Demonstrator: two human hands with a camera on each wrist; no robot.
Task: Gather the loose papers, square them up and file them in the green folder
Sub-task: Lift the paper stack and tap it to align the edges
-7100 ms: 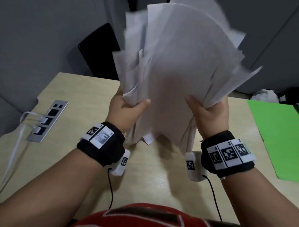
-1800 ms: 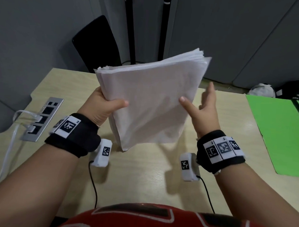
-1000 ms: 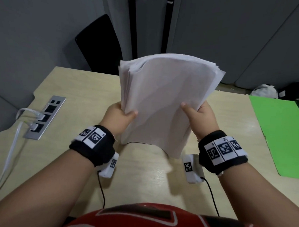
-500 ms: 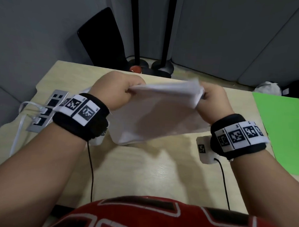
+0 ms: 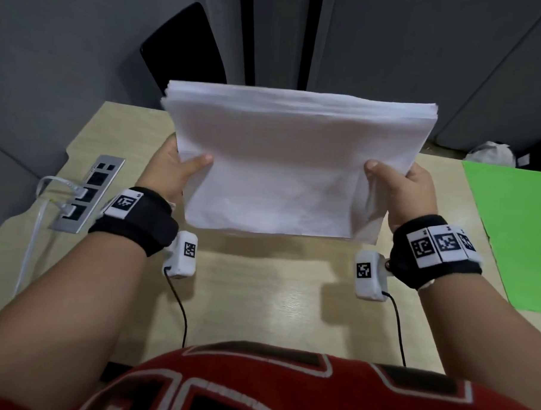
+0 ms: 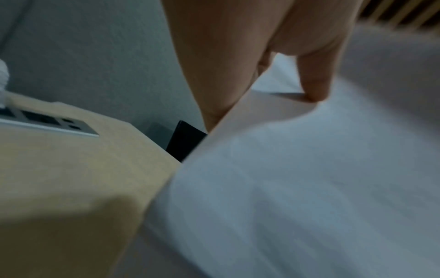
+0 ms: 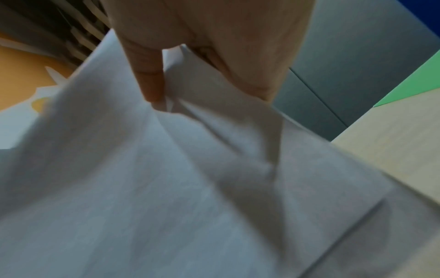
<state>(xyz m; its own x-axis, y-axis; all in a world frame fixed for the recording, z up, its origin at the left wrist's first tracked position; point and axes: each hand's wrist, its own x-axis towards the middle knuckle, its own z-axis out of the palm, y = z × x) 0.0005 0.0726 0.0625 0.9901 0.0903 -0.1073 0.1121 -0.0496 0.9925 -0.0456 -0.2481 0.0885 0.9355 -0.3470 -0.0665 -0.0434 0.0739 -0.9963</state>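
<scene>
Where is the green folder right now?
In the head view the flat green paper folder lies on the light wooden desk, at its right edge, beside the right hand.

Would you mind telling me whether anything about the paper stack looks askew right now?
Mostly squared, but the paper stack is uneven by the right hand: a sheet sticks out at the lower right corner, creased near the thumb.

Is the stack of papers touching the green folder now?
Apart. The head view shows the stack of papers held up by the left hand and right hand, with bare table between it and the green folder.
</scene>
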